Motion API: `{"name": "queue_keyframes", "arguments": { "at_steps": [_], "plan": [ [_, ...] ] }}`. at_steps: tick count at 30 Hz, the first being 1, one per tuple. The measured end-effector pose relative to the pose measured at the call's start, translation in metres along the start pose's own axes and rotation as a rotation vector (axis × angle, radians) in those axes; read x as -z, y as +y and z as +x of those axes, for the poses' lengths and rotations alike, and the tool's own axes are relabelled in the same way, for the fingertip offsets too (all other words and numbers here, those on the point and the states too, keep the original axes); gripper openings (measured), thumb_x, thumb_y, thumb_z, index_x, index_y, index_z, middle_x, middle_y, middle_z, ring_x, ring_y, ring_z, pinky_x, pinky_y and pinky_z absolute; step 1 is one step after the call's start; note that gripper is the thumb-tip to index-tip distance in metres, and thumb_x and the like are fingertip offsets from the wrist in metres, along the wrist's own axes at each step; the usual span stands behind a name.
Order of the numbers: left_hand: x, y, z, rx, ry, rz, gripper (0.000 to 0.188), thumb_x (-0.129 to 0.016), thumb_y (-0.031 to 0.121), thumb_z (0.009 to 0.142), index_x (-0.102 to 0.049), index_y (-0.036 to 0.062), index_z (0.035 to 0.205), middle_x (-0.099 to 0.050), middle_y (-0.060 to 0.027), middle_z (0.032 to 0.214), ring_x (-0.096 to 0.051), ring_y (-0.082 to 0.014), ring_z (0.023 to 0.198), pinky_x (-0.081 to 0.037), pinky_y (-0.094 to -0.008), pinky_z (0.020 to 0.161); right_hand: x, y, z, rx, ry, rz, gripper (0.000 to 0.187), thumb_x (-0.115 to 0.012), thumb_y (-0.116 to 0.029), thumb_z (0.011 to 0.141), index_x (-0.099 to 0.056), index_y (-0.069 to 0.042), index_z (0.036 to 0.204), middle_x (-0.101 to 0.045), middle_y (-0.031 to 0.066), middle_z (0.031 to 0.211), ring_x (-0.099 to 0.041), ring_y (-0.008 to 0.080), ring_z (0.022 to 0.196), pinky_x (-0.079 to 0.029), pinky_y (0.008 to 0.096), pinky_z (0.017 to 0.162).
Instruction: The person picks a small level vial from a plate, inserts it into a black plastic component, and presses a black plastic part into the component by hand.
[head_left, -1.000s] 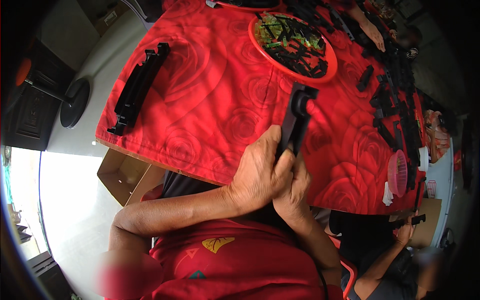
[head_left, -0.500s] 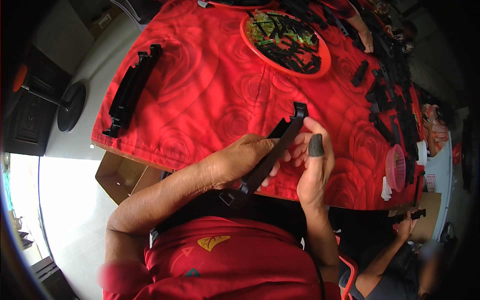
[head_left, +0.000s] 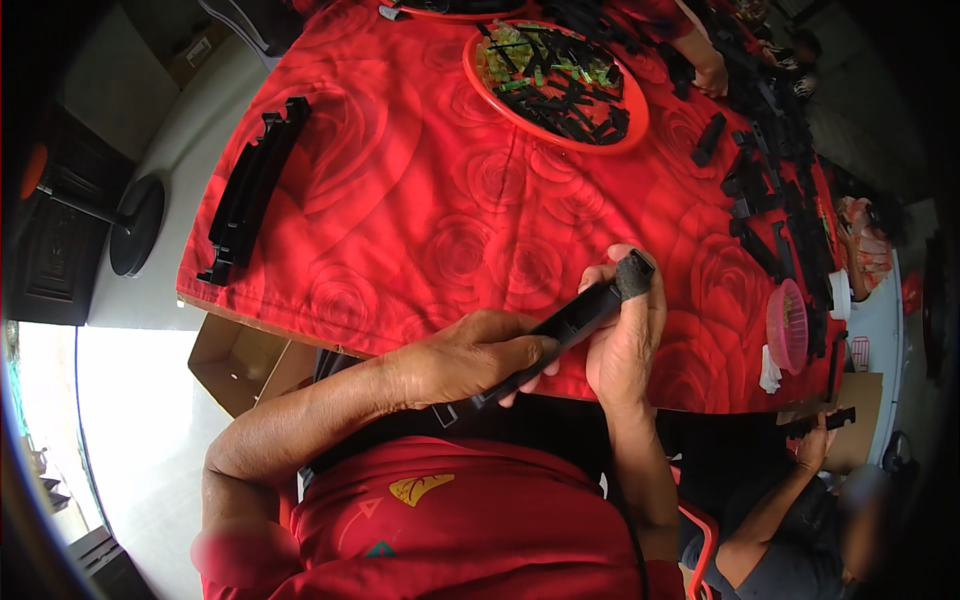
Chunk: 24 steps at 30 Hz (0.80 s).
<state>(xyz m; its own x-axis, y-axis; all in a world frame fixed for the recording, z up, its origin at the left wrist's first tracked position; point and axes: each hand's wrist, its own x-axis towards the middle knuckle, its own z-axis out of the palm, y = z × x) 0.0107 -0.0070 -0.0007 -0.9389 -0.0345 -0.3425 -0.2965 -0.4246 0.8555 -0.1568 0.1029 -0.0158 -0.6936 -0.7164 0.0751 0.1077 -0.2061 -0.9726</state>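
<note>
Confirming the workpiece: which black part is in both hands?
The slanted black part, in left hand and right hand; others lie on the tablecloth or in a co-worker's hand.

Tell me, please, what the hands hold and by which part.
A long black bar: the left hand grips its middle, the right hand its far end.

Smooth plastic is seen in the held black part (head_left: 578, 319), glossy plastic in the tray (head_left: 556, 139) at its twelve o'clock.
</note>
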Motion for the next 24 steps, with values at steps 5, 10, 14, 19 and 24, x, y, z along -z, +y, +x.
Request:
{"name": "queue_keyframes", "arguments": {
  "at_steps": [5,10,14,19,24],
  "plan": [
    [-0.015,0.002,-0.006,-0.030,0.158,0.171,0.028,-0.058,0.028,0.107,-0.066,0.0025,0.102,-0.061,-0.0036,0.074,-0.060,-0.0131,0.064,-0.048,-0.0317,0.057,0.002,-0.004,-0.004,0.089,-0.044,-0.014,0.021,-0.050,-0.022,0.107,-0.053,-0.006,0.119,-0.063,0.0095,0.078,-0.060,0.0167,0.076,-0.049,0.0327,0.077],
    [-0.023,-0.005,-0.007,-0.276,0.340,0.538,0.022,-0.062,0.020,0.104,-0.062,-0.0018,0.105,-0.055,-0.0136,0.073,-0.061,-0.0202,0.064,-0.047,-0.0393,0.060,0.003,-0.006,-0.003,0.131,-0.084,0.018,0.021,-0.045,-0.016,0.103,-0.050,-0.006,0.122,-0.064,0.0106,0.078,-0.059,0.0159,0.073,-0.048,0.0314,0.075],
    [-0.034,-0.012,-0.008,-0.366,0.407,0.611,0.022,-0.062,0.021,0.104,-0.062,-0.0009,0.103,-0.059,-0.0169,0.075,-0.064,-0.0299,0.066,-0.048,-0.0424,0.061,0.009,-0.007,-0.003,0.184,-0.143,0.050,0.026,-0.044,-0.019,0.104,-0.047,-0.005,0.125,-0.064,0.0120,0.079,-0.058,0.0157,0.072,-0.047,0.0290,0.073],
    [-0.031,-0.009,-0.010,-0.384,0.379,0.648,0.024,-0.063,0.024,0.104,-0.061,0.0002,0.102,-0.059,-0.0179,0.076,-0.065,-0.0351,0.069,-0.048,-0.0447,0.061,0.004,-0.010,-0.008,0.245,-0.126,0.001,0.028,-0.044,-0.020,0.103,-0.045,-0.003,0.126,-0.063,0.0130,0.076,-0.057,0.0163,0.069,-0.047,0.0290,0.070],
    [-0.033,-0.011,-0.011,-0.402,0.377,0.671,0.025,-0.062,0.024,0.105,-0.061,-0.0002,0.106,-0.060,-0.0179,0.077,-0.065,-0.0360,0.071,-0.049,-0.0456,0.063,0.006,-0.010,-0.008,0.318,-0.147,0.008,0.030,-0.044,-0.019,0.102,-0.044,-0.002,0.126,-0.063,0.0136,0.074,-0.056,0.0164,0.066,-0.047,0.0295,0.067]
  ]
}}
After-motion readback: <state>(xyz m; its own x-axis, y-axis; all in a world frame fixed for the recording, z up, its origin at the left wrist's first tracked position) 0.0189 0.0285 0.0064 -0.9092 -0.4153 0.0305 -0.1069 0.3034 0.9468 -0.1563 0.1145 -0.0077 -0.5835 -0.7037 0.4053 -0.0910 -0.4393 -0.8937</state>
